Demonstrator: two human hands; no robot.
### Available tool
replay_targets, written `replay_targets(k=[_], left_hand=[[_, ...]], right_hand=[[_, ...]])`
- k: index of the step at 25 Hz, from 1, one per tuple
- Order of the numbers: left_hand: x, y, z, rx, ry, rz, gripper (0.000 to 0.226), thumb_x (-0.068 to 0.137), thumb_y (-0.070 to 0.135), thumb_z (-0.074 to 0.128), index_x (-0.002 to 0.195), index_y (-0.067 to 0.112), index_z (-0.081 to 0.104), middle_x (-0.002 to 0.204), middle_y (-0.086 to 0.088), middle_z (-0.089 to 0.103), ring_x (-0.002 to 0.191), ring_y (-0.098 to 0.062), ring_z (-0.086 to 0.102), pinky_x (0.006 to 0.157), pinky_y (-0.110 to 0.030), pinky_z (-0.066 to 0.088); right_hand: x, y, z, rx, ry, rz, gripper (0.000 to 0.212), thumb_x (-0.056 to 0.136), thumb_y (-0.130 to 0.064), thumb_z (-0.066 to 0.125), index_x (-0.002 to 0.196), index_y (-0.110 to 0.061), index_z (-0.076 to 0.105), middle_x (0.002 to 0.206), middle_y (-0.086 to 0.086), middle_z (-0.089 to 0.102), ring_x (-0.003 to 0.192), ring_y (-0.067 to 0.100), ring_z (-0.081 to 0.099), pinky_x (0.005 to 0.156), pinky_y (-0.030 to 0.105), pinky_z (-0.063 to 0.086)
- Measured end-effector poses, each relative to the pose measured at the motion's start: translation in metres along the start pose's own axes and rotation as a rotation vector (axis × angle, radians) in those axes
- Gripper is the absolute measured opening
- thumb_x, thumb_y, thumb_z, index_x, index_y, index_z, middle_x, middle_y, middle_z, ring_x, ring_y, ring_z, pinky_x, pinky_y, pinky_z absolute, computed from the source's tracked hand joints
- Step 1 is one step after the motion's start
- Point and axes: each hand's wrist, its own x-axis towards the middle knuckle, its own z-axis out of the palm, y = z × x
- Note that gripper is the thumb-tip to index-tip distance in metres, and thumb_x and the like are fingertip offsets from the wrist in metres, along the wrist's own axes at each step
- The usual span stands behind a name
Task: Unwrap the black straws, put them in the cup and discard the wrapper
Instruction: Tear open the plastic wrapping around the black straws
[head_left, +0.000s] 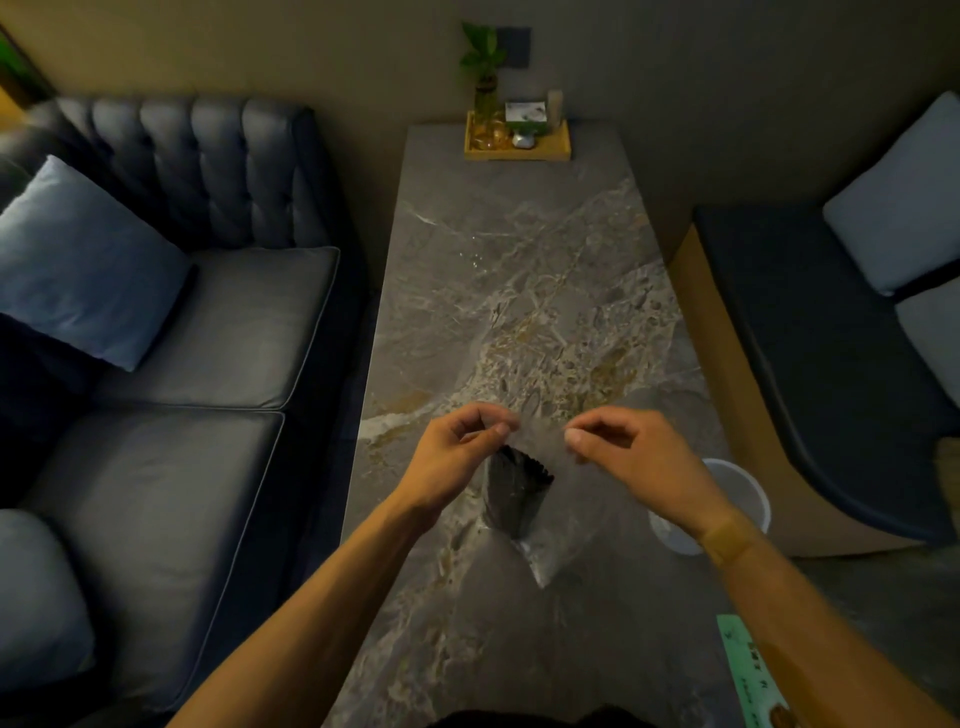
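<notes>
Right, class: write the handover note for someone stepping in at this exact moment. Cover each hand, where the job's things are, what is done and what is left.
Left hand: pinching one side of the clear wrapper at its top.
Right hand: pinching the other side, the two hands apart as if pulling the top open.
Black straws: bundled inside the wrapper, held above the marble table.
Cup: white, at the table's right edge, partly hidden under the right wrist; no straws seen in it.
Done: wrapper gripped at the top; whether it is torn cannot be told.
Left: free the straws, put them in the cup, discard the wrapper.

Bare forearms, a tan band (727, 540) at the right wrist
</notes>
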Motion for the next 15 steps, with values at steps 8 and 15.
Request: replay_targets(k=[8, 15], left_hand=[[-0.014, 0.01, 0.022, 0.331, 0.34, 0.086, 0.033, 0.074, 0.05, 0.073, 0.092, 0.041, 0.047, 0.087, 0.008, 0.058, 0.073, -0.002, 0.058, 0.059, -0.018, 0.052], [-0.015, 0.011, 0.027, 0.306, 0.07, 0.124, 0.027, 0.077, 0.028, 0.08, 0.098, 0.025, 0.064, 0.082, 0.007, 0.069, 0.071, -0.002, 0.066, 0.061, -0.013, 0.053]], right_hand=[[0.013, -0.027, 0.012, 0.146, 0.014, 0.247, 0.008, 0.082, -0.009, 0.071, 0.086, -0.003, 0.068, 0.071, 0.01, 0.07, 0.06, 0.017, 0.068, 0.049, 0.03, 0.05], [0.012, -0.03, 0.024, 0.281, 0.009, 0.363, 0.017, 0.075, -0.019, 0.079, 0.082, -0.008, 0.068, 0.065, 0.002, 0.074, 0.061, 0.009, 0.07, 0.048, 0.025, 0.053]])
